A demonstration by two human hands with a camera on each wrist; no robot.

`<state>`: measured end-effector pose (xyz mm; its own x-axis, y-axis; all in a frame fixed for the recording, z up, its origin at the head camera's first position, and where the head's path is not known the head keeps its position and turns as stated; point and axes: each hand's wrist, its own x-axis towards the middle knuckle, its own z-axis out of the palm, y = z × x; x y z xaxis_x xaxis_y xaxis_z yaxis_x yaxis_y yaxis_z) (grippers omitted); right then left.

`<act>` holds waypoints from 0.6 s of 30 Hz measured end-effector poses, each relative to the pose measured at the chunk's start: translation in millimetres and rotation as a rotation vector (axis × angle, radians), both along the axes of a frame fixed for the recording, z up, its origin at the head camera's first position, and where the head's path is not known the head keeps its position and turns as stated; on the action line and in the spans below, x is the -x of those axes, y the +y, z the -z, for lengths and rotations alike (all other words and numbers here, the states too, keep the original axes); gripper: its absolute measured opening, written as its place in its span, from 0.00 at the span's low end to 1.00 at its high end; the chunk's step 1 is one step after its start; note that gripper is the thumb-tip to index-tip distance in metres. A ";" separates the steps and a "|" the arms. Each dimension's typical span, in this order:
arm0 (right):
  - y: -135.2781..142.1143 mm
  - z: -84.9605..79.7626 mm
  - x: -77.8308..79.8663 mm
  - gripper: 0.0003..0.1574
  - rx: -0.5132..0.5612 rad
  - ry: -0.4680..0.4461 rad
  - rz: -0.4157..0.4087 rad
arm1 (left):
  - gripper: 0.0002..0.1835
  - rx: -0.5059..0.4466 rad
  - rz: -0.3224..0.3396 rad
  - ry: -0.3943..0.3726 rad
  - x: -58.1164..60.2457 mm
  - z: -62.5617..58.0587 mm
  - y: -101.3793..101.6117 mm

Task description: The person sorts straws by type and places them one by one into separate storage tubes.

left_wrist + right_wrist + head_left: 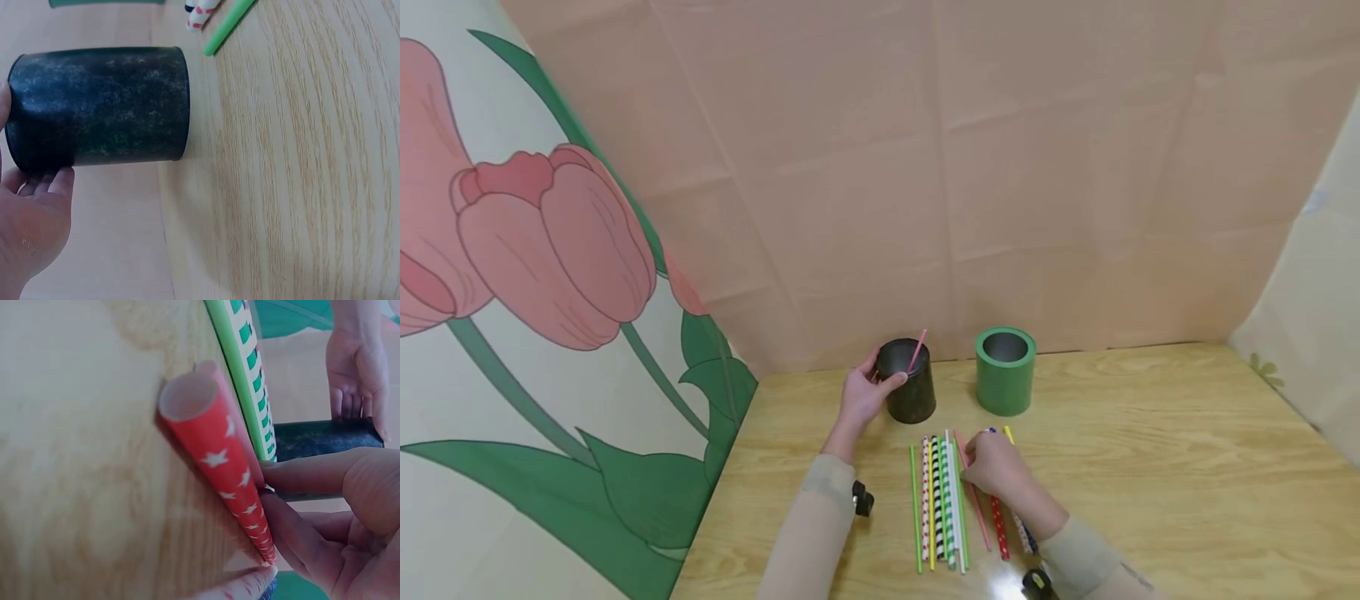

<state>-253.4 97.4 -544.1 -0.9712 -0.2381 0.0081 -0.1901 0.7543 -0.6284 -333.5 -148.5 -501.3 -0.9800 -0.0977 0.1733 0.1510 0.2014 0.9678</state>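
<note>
My left hand holds a black cylindrical cup around its upper side. Inside that cup leans a pink straw, its tip above the rim. Over the row of paper straws, my right hand pinches another pink straw between thumb and fingertips. In the right wrist view, a red straw with white stars lies right beside the pinched one and partly covers it. The left wrist view shows the cup's dark, scuffed wall and the left fingers against it.
A green cup stands right of the black one, near the pink-brown backdrop. Green, yellow, striped and dotted straws lie side by side on the wooden table. A yellow straw and a blue patterned straw lie partly under the right hand.
</note>
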 end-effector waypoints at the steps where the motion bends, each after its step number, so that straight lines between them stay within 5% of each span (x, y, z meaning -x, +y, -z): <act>1: -0.1 0.6 0.0 0.17 -0.001 -0.002 0.002 | 0.46 -0.001 0.000 0.001 0.0 0.1 0.2; 13: -2.3 1.7 -2.1 0.23 -0.006 0.024 0.003 | 0.46 0.011 0.011 0.004 0.6 1.7 0.0; 18: 1.2 -0.9 -1.5 0.29 0.081 -0.056 0.019 | 0.45 0.003 0.011 0.007 0.9 2.3 0.1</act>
